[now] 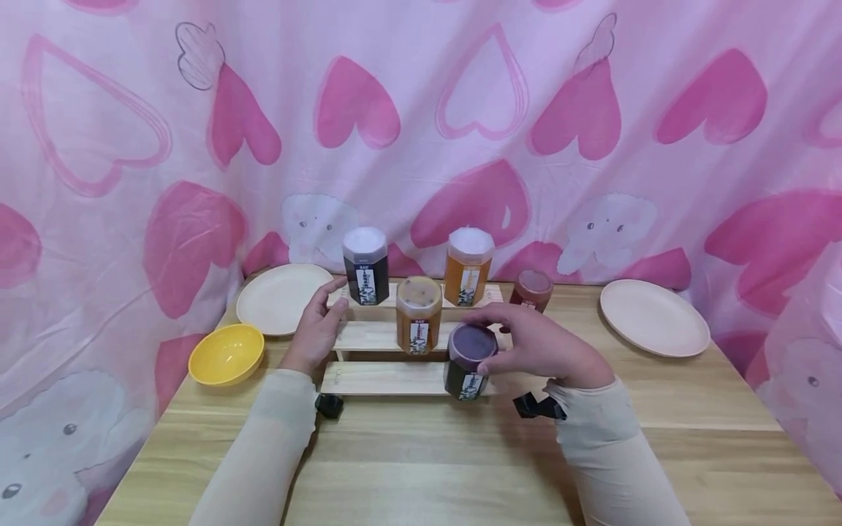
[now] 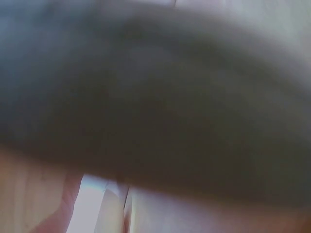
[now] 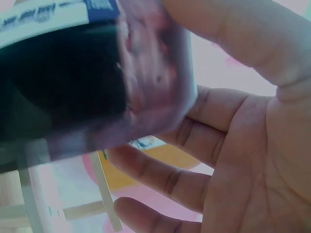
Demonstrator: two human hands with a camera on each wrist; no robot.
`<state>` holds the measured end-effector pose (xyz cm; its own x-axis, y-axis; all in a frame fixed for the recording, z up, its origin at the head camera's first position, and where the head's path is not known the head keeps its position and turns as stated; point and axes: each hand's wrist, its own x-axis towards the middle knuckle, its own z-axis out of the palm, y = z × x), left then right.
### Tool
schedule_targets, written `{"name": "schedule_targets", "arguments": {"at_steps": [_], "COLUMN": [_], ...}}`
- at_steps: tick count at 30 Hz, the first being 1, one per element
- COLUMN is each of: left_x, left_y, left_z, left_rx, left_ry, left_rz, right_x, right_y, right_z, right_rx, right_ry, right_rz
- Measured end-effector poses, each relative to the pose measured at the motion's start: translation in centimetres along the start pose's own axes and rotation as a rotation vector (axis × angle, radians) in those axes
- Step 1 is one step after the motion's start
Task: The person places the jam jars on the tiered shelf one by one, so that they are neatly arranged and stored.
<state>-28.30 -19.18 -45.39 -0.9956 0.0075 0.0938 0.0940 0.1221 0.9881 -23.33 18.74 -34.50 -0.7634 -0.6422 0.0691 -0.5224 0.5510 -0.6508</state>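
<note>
My right hand (image 1: 536,343) grips a dark hexagonal jar with a purple lid (image 1: 471,365) by its top, over the right end of the rack's lowest step. Whether its base touches the step I cannot tell. In the right wrist view, the jar (image 3: 63,82) lies between thumb and fingers. My left hand (image 1: 316,329) holds the left end of the three-step wooden rack (image 1: 388,378); a sleeve mostly blocks its wrist view. An amber jar (image 1: 419,318) stands on the middle step. A white-lidded black jar (image 1: 367,270) and a white-lidded orange jar (image 1: 468,270) stand on top.
A red-lidded jar (image 1: 531,291) stands behind my right hand, right of the rack. One pale plate (image 1: 283,296) and a yellow bowl (image 1: 226,356) are on the left, another pale plate (image 1: 654,318) on the right. A pink heart-patterned curtain (image 1: 421,146) hangs behind the table.
</note>
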Motion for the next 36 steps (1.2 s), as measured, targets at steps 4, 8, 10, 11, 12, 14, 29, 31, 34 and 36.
{"name": "schedule_targets", "arguments": {"at_steps": [4, 8, 10, 11, 12, 14, 29, 31, 34, 36], "left_x": [0.0, 0.1, 0.0, 0.0, 0.0, 0.0, -0.4, -0.3, -0.2, -0.2], "left_y": [0.1, 0.0, -0.1, -0.2, -0.2, -0.3, -0.3, -0.2, -0.1, -0.1], "left_z": [0.2, 0.2, 0.2, 0.2, 0.2, 0.1, -0.1, -0.1, -0.1, 0.0], "left_rx": [-0.004, 0.001, 0.008, 0.015, 0.025, 0.041, 0.066, 0.065, 0.062, 0.053], "left_ry": [-0.004, -0.013, -0.014, -0.013, -0.010, -0.008, 0.012, 0.014, 0.010, 0.007], "left_rz": [0.022, 0.032, 0.034, 0.035, 0.035, 0.039, -0.006, 0.000, 0.007, 0.009], "right_x": [-0.5, -0.8, -0.8, -0.8, -0.8, -0.8, -0.5, -0.4, -0.3, -0.3], "right_y": [0.4, 0.6, 0.6, 0.6, 0.6, 0.5, 0.1, 0.0, -0.2, -0.4], "right_z": [-0.3, -0.3, -0.3, -0.2, -0.2, -0.1, 0.0, -0.1, -0.1, -0.1], "right_rx": [0.027, 0.055, 0.057, 0.061, 0.064, 0.068, 0.039, 0.024, 0.011, 0.004], "right_ry": [0.014, 0.012, 0.008, 0.008, 0.010, 0.012, 0.002, 0.005, 0.009, 0.010], "right_rz": [-0.022, -0.008, 0.008, 0.014, 0.017, 0.016, 0.014, 0.009, 0.009, 0.009]}}
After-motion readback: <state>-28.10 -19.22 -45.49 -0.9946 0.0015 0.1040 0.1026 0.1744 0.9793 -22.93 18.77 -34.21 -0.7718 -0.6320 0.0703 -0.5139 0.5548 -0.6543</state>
